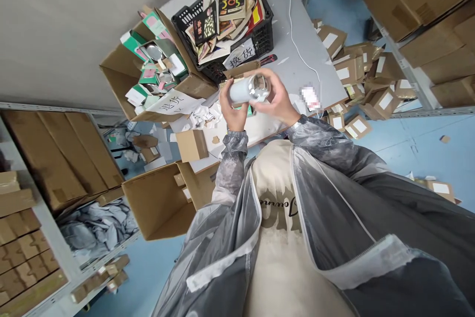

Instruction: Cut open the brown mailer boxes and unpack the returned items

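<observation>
I am holding a white cylinder (248, 89) in both grips, left hand (232, 108) and right hand (276, 102) wrapping it above the grey desk (297, 45). Beyond are lying an open carton (148, 67), a black crate (226, 10) and floor-stacked small boxes (356, 74).

Even, bright indoor light with soft shadows; glare glints just beside the fingers (267, 102), edges bend, a small patch right of them is blurred.
</observation>
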`<state>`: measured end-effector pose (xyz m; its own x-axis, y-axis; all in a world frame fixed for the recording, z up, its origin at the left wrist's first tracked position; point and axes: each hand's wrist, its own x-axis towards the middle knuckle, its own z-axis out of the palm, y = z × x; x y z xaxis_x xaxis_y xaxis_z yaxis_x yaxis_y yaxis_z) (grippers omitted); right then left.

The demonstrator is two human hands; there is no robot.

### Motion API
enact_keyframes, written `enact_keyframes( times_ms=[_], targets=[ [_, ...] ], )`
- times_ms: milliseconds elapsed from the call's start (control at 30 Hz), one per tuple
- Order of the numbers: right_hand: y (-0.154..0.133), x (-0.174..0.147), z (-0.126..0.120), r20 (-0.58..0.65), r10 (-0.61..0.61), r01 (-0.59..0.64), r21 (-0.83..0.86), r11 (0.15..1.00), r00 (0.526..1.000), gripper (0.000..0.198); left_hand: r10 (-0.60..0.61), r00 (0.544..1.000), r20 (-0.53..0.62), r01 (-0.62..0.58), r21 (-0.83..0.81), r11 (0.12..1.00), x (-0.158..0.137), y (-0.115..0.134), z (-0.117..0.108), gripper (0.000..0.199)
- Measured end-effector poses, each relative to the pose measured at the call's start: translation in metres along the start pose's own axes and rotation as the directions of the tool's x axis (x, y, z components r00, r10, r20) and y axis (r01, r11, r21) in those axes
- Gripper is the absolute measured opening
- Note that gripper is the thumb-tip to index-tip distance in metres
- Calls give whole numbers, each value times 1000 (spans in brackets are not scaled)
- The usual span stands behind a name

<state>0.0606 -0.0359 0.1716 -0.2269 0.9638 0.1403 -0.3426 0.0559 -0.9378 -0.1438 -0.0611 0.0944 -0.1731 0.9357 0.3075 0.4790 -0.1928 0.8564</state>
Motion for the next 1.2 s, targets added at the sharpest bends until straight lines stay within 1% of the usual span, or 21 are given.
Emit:
enact_keyframes(
  times_ms=[33,67,100,167,233,267,300,367,433,500,533,600,633,700,733,800,900,967,1067,1133,1200],
  targets=[
    [4,2,-2,-55,74,-66,123,990,996,84,23,999,-31,-24,-14,1000,4,-4,-3,101],
    [9,4,-4,-89,163,-136,257,957,983,84,47,998,-51,-49,-39,998,7,-6,-7,107],
    [15,6,-6,-100,256,-199,391,898,961,84,70,996,-58,-75,-76,994,11,-7,-11,113],
    [30,8,-9,-66,402,-282,611,740,913,80,122,992,-31,-125,-172,977,18,-3,-17,127],
    [43,9,-6,-13,488,-329,723,607,873,74,158,987,22,-147,-251,957,25,6,-17,138],
    [48,10,-4,13,515,-357,735,576,857,71,158,986,56,-139,-253,957,27,13,-15,140],
    [52,10,0,34,534,-392,720,573,845,68,140,986,89,-118,-223,968,29,20,-13,140],
    [57,11,7,61,560,-474,612,633,826,66,69,989,132,-57,-91,994,31,35,-10,134],
    [61,13,11,59,573,-540,425,726,817,65,17,993,119,-22,35,999,31,47,-11,123],
    [66,15,11,29,538,-532,200,823,843,62,25,997,73,-31,84,996,30,54,-16,108],
    [68,16,10,14,488,-487,84,869,873,61,42,997,57,-47,94,994,29,56,-19,101],
    [73,18,7,24,336,-330,-139,934,941,64,78,996,51,-83,120,989,27,57,-25,90],
    [75,19,7,53,255,-237,-229,944,966,69,89,994,64,-97,139,986,25,57,-28,88],
    [76,20,8,110,133,-89,-336,938,985,78,114,989,97,-129,163,978,22,57,-30,90],
    [74,20,10,119,101,-53,-351,935,988,80,128,985,114,-146,164,976,20,57,-30,92],
    [69,20,17,84,92,-60,-320,946,992,79,154,977,147,-177,153,972,19,58,-31,99],
    [56,17,28,-39,196,-199,-146,969,980,74,157,977,142,-178,151,972,17,59,-38,111],
    [48,14,34,-81,330,-329,27,944,940,70,128,988,83,-140,164,976,13,60,-47,120],
    [39,10,40,-8,521,-506,226,833,854,62,67,998,5,-67,144,987,2,59,-58,135],
    [35,8,43,68,590,-584,269,766,805,61,56,998,23,-58,99,993,-6,58,-59,141],
    [34,6,46,128,630,-639,268,721,766,65,76,994,75,-80,54,995,-13,58,-53,141]
  ],
)
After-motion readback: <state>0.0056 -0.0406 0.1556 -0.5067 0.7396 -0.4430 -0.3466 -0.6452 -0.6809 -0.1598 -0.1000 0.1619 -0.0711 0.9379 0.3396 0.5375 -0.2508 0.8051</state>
